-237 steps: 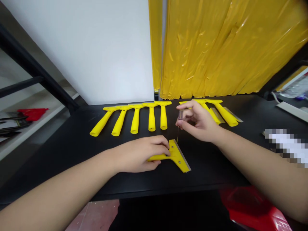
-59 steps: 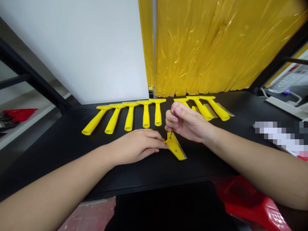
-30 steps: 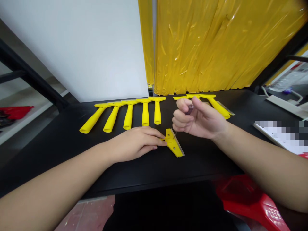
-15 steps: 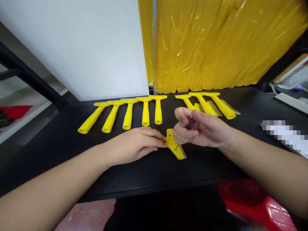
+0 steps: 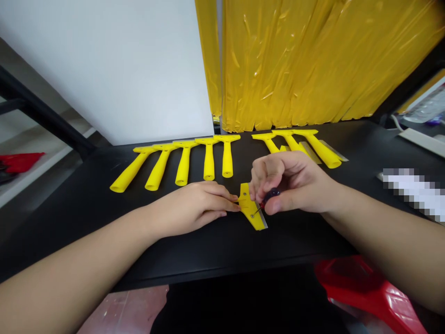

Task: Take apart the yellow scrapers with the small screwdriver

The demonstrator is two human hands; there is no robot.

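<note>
Scraper (image 5: 248, 207) lies on the black table (image 5: 201, 253) between your hands — its handle mostly hidden under your left hand (image 5: 198, 206), which holds it, its blade (image 5: 263, 220) toward your right — while your right hand (image 5: 290, 181) grips a small screwdriver (image 5: 270, 195), tip at the nearer screw (image 5: 252, 216).

Your scraper (image 5: 248, 206) looks smooth plastic, its blade (image 5: 265, 223) metal; the worktop (image 5: 194, 257) matt, the yellow sheeting (image 5: 295, 60) glossy, wrinkled plastic.
</note>
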